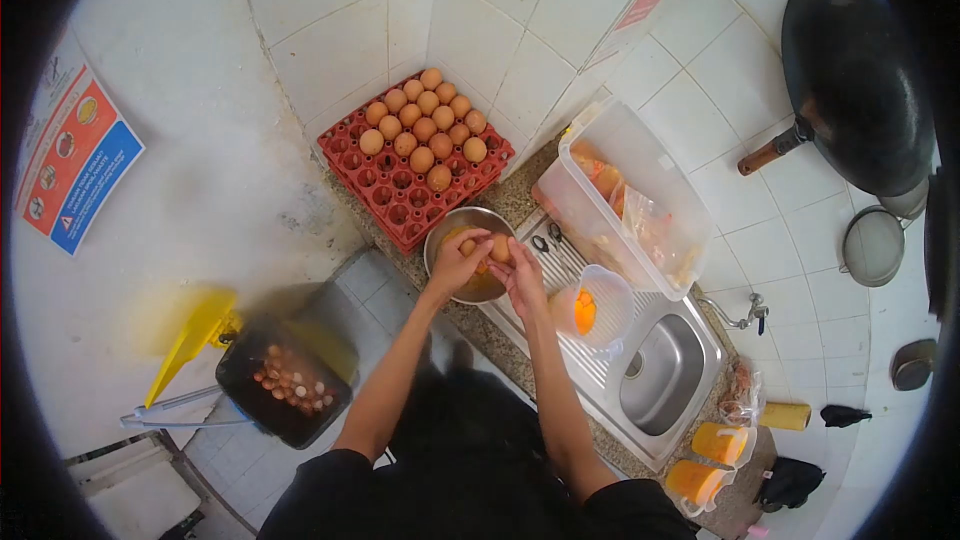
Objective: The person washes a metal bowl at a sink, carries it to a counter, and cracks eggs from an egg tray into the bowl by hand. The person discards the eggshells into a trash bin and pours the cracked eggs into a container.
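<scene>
Both hands are over a steel bowl (431, 240) on the counter, with yellow egg liquid in it. My left hand (458, 262) has its fingers closed round a brown egg (468, 247). Close beside it, my right hand (522, 275) grips another brown egg (500, 247); the two eggs are near each other, and I cannot tell whether they touch or whether the shells are cracked. Just behind the bowl lies a stack of red egg trays (400, 215), its top one partly filled with brown eggs (424, 128).
Right of the bowl are a clear jug (612, 292) with orange contents, a plastic tub (640, 175) holding bags, and a sink (665, 375). Two orange-filled jugs (695, 481) stand at the counter's end. A black bin (290, 425) with eggshells is on the floor at left.
</scene>
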### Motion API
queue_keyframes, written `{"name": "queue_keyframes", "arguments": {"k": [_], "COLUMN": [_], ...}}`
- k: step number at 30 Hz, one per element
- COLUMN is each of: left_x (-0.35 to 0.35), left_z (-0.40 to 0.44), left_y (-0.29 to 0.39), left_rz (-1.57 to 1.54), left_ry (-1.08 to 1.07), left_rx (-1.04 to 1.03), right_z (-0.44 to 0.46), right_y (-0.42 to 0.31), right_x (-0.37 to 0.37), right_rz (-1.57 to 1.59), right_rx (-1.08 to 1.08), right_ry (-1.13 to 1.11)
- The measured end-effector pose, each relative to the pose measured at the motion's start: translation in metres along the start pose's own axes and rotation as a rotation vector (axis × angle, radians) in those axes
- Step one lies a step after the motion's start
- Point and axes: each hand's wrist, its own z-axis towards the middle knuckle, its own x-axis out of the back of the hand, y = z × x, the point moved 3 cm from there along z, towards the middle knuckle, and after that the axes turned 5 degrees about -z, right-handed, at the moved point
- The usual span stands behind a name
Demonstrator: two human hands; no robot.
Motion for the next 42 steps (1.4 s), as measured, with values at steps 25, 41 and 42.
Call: {"name": "queue_keyframes", "arguments": {"k": [25, 41, 42], "left_x": [0.022, 0.010, 0.006], "left_z": [0.016, -0.015, -0.023], "left_y": [0.024, 0.026, 0.029], "left_rz": [0.712, 0.124, -0.055], "left_ry": [-0.181, 0.039, 0.043], "left_rx": [-0.509, -0.314, -0.090], "right_z": [0.045, 0.009, 0.006], "right_y": [0.006, -0.023, -0.022], "right_x": [0.013, -0.022, -0.025], "right_rz": [-0.778, -0.668, -0.736], "right_rx": [0.343, 0.437, 0.472], "right_ry": [-0.093, -0.347, -0.338]}}
